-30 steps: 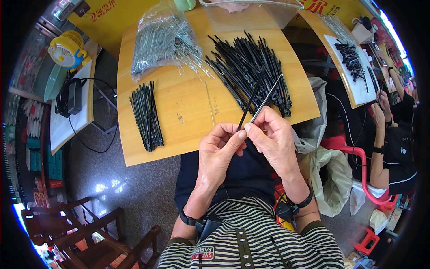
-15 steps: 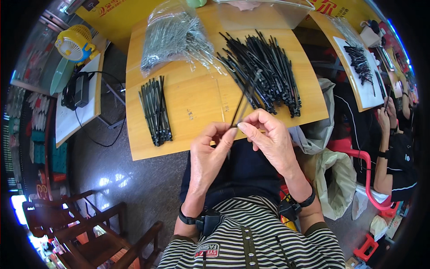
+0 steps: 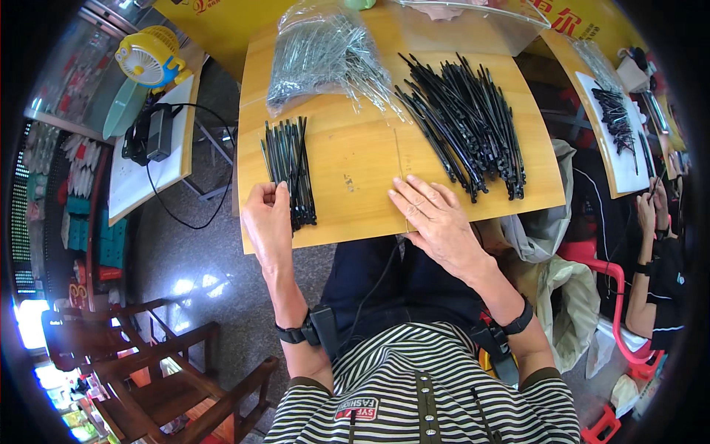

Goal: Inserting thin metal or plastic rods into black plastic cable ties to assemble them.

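1. Far left, a yellow fan (image 3: 148,63) stands near a white-topped side desk (image 3: 174,166) that carries a black power adapter (image 3: 159,137) and its cable. Below them, on the floor, is a dark wooden chair (image 3: 85,344).
2. The left hand (image 3: 268,226) is at the near left part of the wooden desk (image 3: 351,214). Its fingers are curled, with thumb and forefinger close together; whether that grip is clamped on a strip, I cannot tell.
3. Just beside those fingertips lies the small bundle of black strips (image 3: 292,155), laid roughly lengthwise on the desk.
4. Farther back, a clear plastic bag (image 3: 314,63) holds many thin, silvery pieces, some spilling from its right side.
5. The right hand (image 3: 440,226) lies flat, palm down, at the near edge. Its grip is opened out, fingers straight and thumb apart, clamped on nothing that shows. A thin line runs under its fingers; wire or mark, I cannot tell.
6. Behind and to the right of that hand spreads the large pile of black strips (image 3: 473,133), well apart from the small bundle.
7. Far right, another person's hands (image 3: 645,211) are near a white board (image 3: 610,159) bearing more black strips (image 3: 615,118).
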The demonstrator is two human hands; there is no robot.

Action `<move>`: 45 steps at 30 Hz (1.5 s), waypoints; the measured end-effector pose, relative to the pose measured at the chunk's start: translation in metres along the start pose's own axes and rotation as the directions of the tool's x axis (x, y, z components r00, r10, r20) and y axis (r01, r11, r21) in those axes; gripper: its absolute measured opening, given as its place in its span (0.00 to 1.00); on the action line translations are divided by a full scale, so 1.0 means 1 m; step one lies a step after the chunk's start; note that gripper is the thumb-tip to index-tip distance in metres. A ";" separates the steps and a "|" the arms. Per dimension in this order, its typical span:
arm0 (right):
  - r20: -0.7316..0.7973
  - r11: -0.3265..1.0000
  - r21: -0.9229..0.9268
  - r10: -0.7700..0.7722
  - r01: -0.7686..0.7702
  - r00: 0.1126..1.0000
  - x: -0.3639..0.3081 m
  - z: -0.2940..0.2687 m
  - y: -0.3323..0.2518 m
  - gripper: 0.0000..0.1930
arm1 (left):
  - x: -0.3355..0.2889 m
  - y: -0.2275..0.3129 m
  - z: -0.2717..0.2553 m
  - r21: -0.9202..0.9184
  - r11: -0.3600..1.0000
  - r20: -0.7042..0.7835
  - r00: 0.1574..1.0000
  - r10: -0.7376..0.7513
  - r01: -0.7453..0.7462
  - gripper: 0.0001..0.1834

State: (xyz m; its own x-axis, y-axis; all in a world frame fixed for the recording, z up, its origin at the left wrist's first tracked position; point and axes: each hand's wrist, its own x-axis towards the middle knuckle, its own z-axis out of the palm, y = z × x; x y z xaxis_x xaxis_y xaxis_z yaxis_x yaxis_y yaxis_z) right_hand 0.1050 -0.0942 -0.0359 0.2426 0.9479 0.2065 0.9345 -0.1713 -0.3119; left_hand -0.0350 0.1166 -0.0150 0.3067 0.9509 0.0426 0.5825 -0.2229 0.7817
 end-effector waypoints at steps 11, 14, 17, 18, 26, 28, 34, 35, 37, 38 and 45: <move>-0.041 0.997 -0.080 -0.016 0.012 0.999 -0.008 0.012 0.000 0.35 | 0.002 0.001 0.008 0.020 0.994 -0.010 0.994 0.108 -0.107 0.12; -0.061 1.000 -0.025 -0.020 0.019 0.998 -0.009 0.013 0.001 0.34 | -0.004 0.001 0.010 -0.017 0.988 -0.034 0.987 0.154 -0.155 0.11; -0.115 0.999 -0.022 -0.048 0.046 0.992 -0.010 0.013 0.005 0.32 | -0.017 0.008 0.012 -0.072 0.966 -0.091 0.966 0.241 -0.248 0.09; -0.161 0.998 -0.012 -0.068 0.067 0.985 -0.010 0.013 0.006 0.31 | -0.023 0.009 0.013 -0.209 0.968 0.054 0.987 0.155 -0.140 0.09; -0.356 0.988 0.127 -0.039 0.090 0.934 -0.006 -0.009 -0.007 0.24 | -0.063 0.028 0.048 -0.474 0.708 0.801 0.590 0.100 0.524 0.14; -0.369 0.987 0.107 -0.068 0.115 0.927 -0.008 -0.010 -0.009 0.25 | -0.064 0.032 0.054 -0.504 0.497 0.847 0.515 0.128 0.706 0.12; -0.422 0.920 0.389 0.142 0.037 0.895 -0.011 -0.017 -0.011 0.20 | -0.061 0.040 0.056 -0.576 0.563 0.779 0.606 0.159 0.593 0.11; -0.424 0.920 0.390 0.147 0.034 0.894 -0.012 -0.020 -0.012 0.20 | -0.061 0.042 0.056 -0.585 0.595 0.761 0.627 0.167 0.552 0.11; -0.052 0.624 0.716 0.494 -0.313 0.868 -0.014 -0.025 -0.014 0.14 | -0.061 0.046 0.057 -0.593 0.609 0.749 0.638 0.178 0.527 0.11; -0.114 0.567 0.781 0.542 -0.262 0.832 -0.013 -0.016 -0.013 0.10 | -0.061 0.048 0.058 -0.608 0.616 0.742 0.635 0.214 0.502 0.11; 0.110 0.202 0.944 0.548 -0.259 0.829 -0.015 -0.036 0.000 0.07 | -0.064 0.073 0.074 -0.612 0.697 0.744 0.571 0.347 0.374 0.11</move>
State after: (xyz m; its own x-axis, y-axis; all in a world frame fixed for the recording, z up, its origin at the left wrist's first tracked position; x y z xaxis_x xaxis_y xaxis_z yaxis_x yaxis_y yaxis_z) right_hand 0.1111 -0.1186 -0.0054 0.6848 0.7216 -0.1018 -0.1195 -0.0266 -0.9925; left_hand 0.0439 0.0232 -0.0068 0.9371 0.3063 -0.1673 0.0597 0.3316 0.9415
